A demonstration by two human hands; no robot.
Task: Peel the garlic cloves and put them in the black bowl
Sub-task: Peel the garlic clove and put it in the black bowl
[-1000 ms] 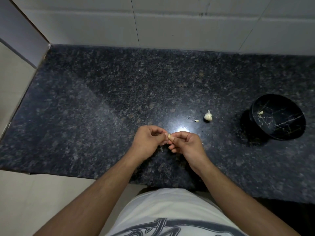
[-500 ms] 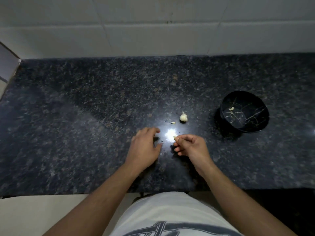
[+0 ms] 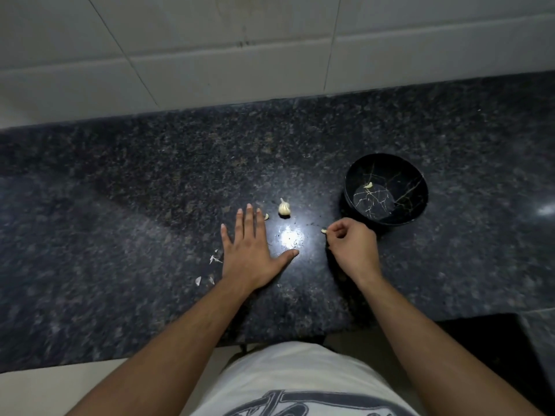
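Granite worktop (image 3: 120,205) carries the left hand (image 3: 252,250), flat with fingers spread, beside papery skins (image 3: 214,259). The right hand (image 3: 351,244) pinches a clove (image 3: 324,231) in its grip, near the black bowl (image 3: 417,211). Farther off lie a small clove (image 3: 266,217), a garlic bulb (image 3: 284,208), and a peeled clove (image 3: 368,185) inside the bowl.

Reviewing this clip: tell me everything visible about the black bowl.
The black bowl is round, glossy and dark, with thin pale crack-like veins across its inside, like marble. It stands upright on the dark speckled countertop, to the right of the garlic bulb. One small pale clove lies inside it. The right hand is just in front, not touching it.
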